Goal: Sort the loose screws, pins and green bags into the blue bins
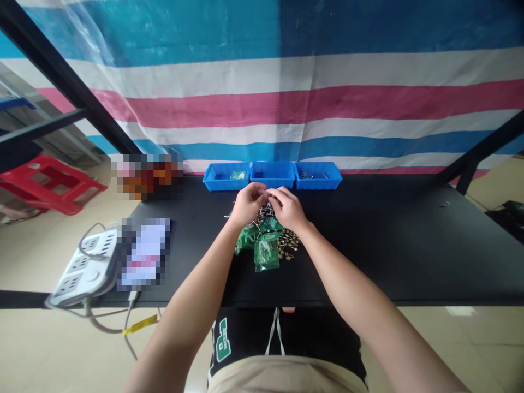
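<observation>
My left hand (249, 204) and my right hand (287, 207) meet over a pile of small parts, fingertips pinched close together. What lies between the fingers is too small to make out. Below them are silvery screws (264, 214), green plastic packets (267, 252) and brass-coloured fittings (290, 243). Just beyond my hands stand three blue bins in a row. The left bin (221, 183) has a small green packet in it, the right bin (321, 184) holds some thin metal pieces, and the middle bin (272, 173) shows nothing inside its visible part.
A white power strip (88, 267) with cables and a blurred-out, phone-like device (145, 254) lie at the left of the black table (388, 240). A pixelated orange-brown object (151, 177) stands behind them. A small piece (445, 204) lies far right. Striped sheeting hangs behind.
</observation>
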A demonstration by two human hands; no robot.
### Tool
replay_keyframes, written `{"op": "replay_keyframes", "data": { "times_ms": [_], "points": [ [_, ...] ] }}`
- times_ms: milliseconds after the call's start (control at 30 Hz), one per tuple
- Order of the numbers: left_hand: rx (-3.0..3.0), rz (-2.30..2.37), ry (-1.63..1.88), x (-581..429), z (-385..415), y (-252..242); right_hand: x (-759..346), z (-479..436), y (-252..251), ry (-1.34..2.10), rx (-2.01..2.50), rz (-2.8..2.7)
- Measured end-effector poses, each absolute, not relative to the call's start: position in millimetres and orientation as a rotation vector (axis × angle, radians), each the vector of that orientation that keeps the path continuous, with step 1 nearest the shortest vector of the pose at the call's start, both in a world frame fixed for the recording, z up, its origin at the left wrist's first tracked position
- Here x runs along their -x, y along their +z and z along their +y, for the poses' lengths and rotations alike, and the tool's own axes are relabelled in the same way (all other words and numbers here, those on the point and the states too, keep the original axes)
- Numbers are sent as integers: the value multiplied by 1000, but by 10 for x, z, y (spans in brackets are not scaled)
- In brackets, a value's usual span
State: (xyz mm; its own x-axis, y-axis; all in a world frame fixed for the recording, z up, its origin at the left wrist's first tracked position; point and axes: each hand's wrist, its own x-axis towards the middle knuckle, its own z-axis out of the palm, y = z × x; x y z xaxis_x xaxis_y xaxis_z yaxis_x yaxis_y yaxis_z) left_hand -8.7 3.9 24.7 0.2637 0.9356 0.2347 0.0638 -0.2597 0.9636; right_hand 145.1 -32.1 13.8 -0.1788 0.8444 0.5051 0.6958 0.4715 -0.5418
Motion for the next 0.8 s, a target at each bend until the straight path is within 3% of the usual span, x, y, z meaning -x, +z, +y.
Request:
{"op": "replay_keyframes", "data": {
  "times_ms": [433, 800],
  "points": [
    [-1346, 935, 1193, 90, 59, 261, -1464, -249, 53, 112, 1114, -1889],
    [-1435, 1140, 1275, 136, 118, 208, -1633, -182, 99, -38, 1759, -1950]
  ]
}}
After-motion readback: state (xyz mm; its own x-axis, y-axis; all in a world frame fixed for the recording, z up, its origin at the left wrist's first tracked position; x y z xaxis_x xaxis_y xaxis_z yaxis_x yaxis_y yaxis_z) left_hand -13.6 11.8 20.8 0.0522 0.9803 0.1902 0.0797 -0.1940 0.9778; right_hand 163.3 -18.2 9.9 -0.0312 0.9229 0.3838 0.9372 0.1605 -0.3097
